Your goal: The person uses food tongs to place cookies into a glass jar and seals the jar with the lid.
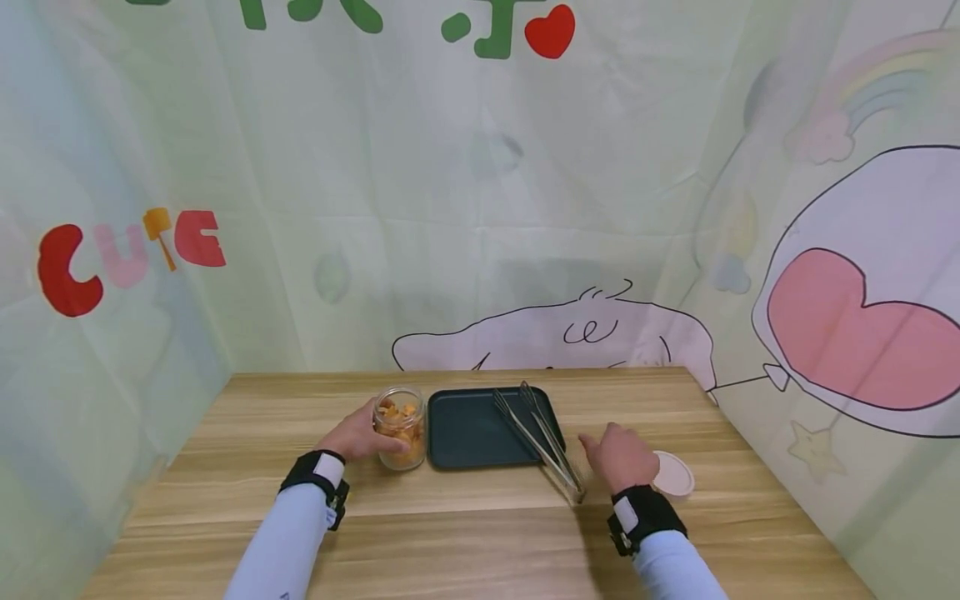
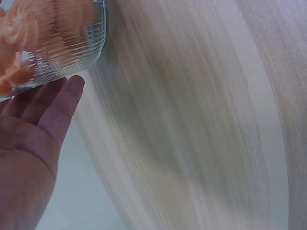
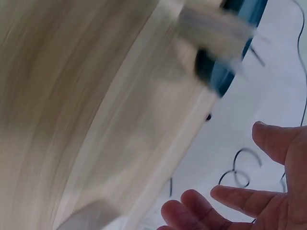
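The left hand [image 1: 362,434] wraps around a ribbed glass jar [image 1: 401,427] that stands upright and lidless on the wooden table [image 1: 465,542], just left of a dark tray [image 1: 468,429]. The jar holds orange, swirled snack pieces. In the left wrist view the jar [image 2: 53,40] sits against the palm, the left hand [image 2: 29,158] cupping it from the side with the fingers [image 2: 60,108] reaching along the glass wall. The left forearm, in a pale blue sleeve with a black wrist strap, runs up from the lower left at a slant.

The right hand [image 1: 618,454] hovers low over the table, palm down, holding nothing, just right of the metal tongs [image 1: 542,437]. In the right wrist view the right hand [image 3: 249,201] shows relaxed, spread fingers [image 3: 276,141] with nothing between them; that view is motion-blurred. The tongs lie diagonally, their tips on the tray and their hinged end hanging past the tray's front right corner onto the table, near the right thumb. Whether the thumb touches them cannot be told.

A round white lid [image 1: 672,475] lies flat on the table just beside the right wrist, on its outer side. A printed cloth backdrop [image 1: 480,208] with cartoon figures, a red heart and the word "CUTE" hangs behind and beside the table.
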`<state>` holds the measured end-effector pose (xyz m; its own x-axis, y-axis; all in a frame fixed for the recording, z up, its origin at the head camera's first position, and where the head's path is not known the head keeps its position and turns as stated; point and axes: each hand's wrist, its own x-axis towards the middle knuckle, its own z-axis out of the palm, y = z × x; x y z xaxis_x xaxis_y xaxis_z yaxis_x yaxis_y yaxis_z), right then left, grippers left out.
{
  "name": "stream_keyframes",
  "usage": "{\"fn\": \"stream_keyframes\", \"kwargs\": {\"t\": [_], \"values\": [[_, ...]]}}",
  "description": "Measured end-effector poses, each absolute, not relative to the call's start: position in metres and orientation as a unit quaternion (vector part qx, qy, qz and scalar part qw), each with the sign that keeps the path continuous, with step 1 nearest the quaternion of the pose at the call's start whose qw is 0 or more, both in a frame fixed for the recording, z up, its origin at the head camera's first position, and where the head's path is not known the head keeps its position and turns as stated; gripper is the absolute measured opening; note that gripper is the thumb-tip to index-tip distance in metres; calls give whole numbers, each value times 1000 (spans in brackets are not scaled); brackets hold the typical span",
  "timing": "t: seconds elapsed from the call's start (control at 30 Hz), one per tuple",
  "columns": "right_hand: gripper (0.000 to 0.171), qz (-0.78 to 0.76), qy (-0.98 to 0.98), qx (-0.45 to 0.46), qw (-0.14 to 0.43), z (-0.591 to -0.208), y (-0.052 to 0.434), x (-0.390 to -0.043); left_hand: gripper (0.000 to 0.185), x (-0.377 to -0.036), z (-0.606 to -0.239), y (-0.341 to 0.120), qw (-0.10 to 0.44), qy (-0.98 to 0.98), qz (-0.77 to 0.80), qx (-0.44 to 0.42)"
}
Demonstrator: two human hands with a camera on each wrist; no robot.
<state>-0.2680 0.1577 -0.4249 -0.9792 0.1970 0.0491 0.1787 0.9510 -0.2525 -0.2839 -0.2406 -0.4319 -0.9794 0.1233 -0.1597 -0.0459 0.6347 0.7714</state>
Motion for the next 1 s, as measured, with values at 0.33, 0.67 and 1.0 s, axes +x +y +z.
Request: {"fn": "stream_keyframes", "kwargs": {"t": [0.33, 0.67, 1.0], "values": [[59, 123, -985, -116, 20, -426, 205, -272, 97, -283, -432, -241, 98, 898, 430, 19], [79, 126, -982, -144, -6, -432, 237, -274, 99, -285, -434, -240, 99, 899, 427, 16], [95, 150, -978, -144, -35, -448, 246, -272, 100, -289, -438, -242, 95, 897, 431, 14]]}}
